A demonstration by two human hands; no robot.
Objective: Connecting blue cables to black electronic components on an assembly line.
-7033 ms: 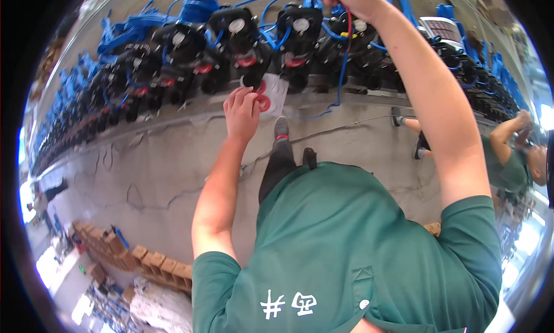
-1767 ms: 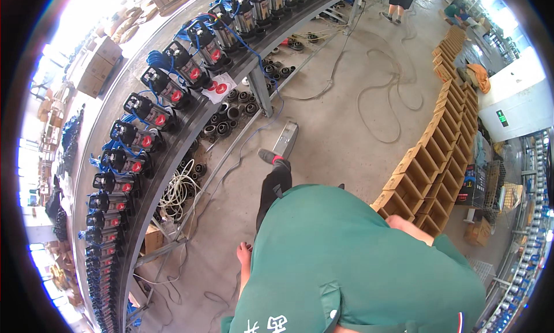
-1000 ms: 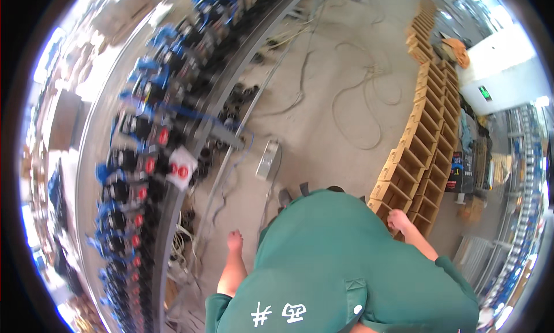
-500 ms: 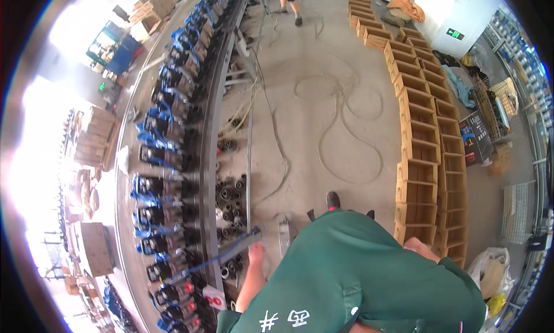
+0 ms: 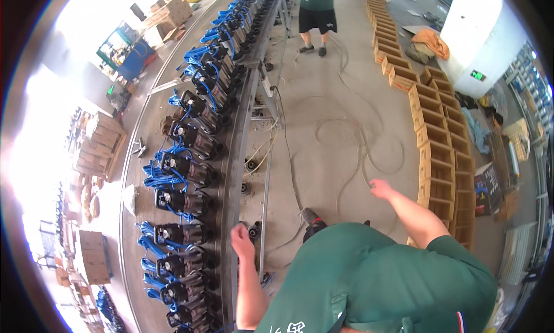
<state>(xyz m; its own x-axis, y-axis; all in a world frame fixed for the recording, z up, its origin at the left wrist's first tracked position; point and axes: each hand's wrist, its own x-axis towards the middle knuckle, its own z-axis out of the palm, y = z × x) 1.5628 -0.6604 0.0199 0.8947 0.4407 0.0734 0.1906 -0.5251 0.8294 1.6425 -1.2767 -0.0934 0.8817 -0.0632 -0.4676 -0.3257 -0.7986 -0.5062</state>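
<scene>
My left hand [image 5: 242, 242] hangs beside the near edge of a long bench [image 5: 229, 217], its fingers loosely parted and slightly blurred, with nothing seen in them. On the bench a row of dark metal pumps [image 5: 183, 201] lies on its side, each with a coiled blue cable [image 5: 158, 174]. Out over the floor is my right hand [image 5: 381, 189], fingers loosely bent and apart, holding nothing. It is nearest to the row of open wooden boxes [image 5: 437, 190] on the right, without touching them.
Thin hoses [image 5: 363, 142] loop across the floor ahead of my shoe [image 5: 313, 216]. Round black parts [image 5: 254, 230] sit under the bench. Farther up the aisle stands a person [image 5: 317, 12] with something white in hand. A white pillar [image 5: 482, 38] rises beyond the boxes.
The view has shifted along the aisle, and the person ahead shows more fully. My right hand has swung forward from beside the boxes. The blue strip near my left hand is gone from beside it.
</scene>
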